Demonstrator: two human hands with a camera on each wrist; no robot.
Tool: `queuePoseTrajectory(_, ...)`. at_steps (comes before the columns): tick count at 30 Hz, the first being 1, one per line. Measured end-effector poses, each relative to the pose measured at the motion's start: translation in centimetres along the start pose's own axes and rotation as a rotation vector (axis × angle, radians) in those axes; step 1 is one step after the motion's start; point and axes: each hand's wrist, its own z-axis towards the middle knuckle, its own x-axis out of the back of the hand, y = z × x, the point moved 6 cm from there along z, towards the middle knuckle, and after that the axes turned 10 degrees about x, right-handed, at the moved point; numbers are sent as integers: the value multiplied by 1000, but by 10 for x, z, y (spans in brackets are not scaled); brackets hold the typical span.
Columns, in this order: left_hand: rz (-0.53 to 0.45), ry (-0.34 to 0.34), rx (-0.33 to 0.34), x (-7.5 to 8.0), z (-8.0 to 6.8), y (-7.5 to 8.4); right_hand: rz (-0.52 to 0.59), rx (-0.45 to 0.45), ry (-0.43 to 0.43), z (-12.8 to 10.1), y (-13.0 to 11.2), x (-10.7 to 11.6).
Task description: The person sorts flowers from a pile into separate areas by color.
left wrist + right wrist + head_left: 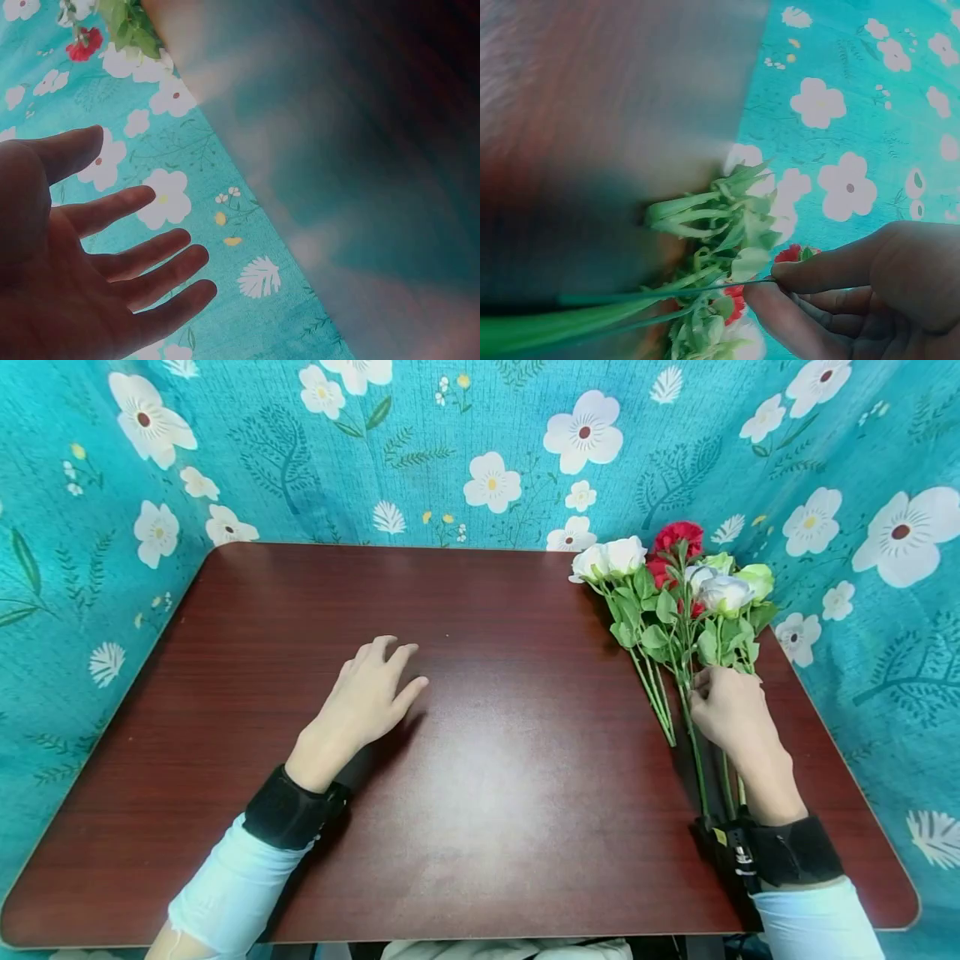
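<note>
Reddish-brown table (480,760); teal cloth (450,435) with white flowers; red, white, pale-green blooms (675,572), green stems.

Head view: from above my shoulders, looking forward and down on the whole counter (480,777), both my hands and the flowers (675,602) at its far right corner.
Left wrist view: from under my left hand (75,270), close, facing past its palm toward the flowers (112,30) and the floral cloth (187,225) behind them.
Right wrist view: very near my right hand (855,292), looking along the stems into the flowers (720,255), counter blurred beside them.
Shared: all three views take in the flowers and the cloth.
</note>
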Motion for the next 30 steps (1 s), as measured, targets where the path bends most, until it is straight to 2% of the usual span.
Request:
queuePoseTrajectory(13, 14, 46, -43, 2, 8, 25, 87, 55, 48, 7, -31, 0)
queuePoseTrajectory(22, -53, -10, -60, -5, 14, 49, 119, 120, 56, 14, -57, -5)
queuePoseTrajectory(30, -128, -11, -107, -4, 18, 71, 180, 195, 87, 23, -83, -4)
